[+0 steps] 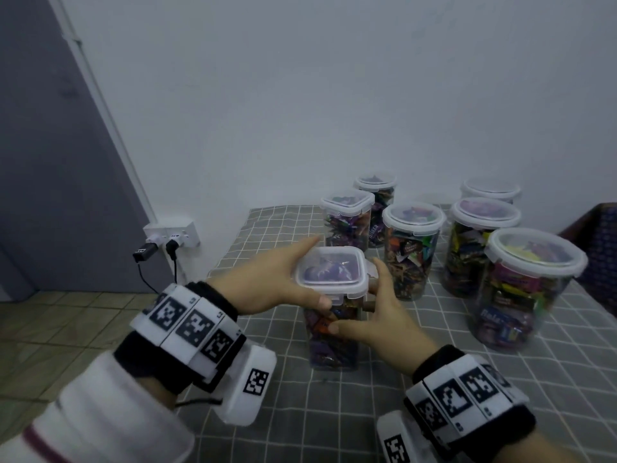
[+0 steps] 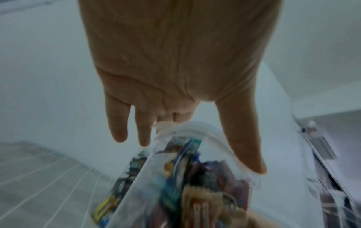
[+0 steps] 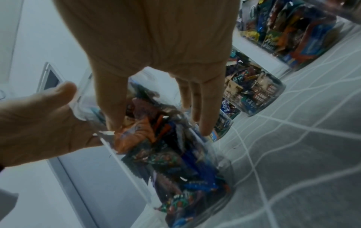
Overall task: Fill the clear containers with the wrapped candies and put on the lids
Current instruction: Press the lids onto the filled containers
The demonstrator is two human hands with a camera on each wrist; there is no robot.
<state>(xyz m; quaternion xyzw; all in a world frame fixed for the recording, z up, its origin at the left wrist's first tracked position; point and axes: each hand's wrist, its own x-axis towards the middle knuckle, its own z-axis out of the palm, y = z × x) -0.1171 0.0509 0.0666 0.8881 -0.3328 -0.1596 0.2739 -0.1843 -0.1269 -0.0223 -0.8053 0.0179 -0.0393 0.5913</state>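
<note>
A tall square clear container [image 1: 334,339] packed with wrapped candies stands on the grey checked cloth, its white-rimmed lid [image 1: 329,270] sitting on top. My left hand [image 1: 267,282] grips the lid from the left, fingers along the far side and thumb at the front edge. My right hand [image 1: 384,312] holds the container from the right, with its thumb across the front wall just below the lid. The left wrist view shows the left hand [image 2: 175,61] over the container [image 2: 185,177]. In the right wrist view the right hand [image 3: 156,38] straddles the container [image 3: 175,162].
Several lidded containers full of candies stand behind and to the right, the nearest a round one [image 1: 412,242] and a large one [image 1: 531,282]. The table [image 1: 334,416] ends at its left edge above a tiled floor. A wall socket [image 1: 173,233] with plugs sits left.
</note>
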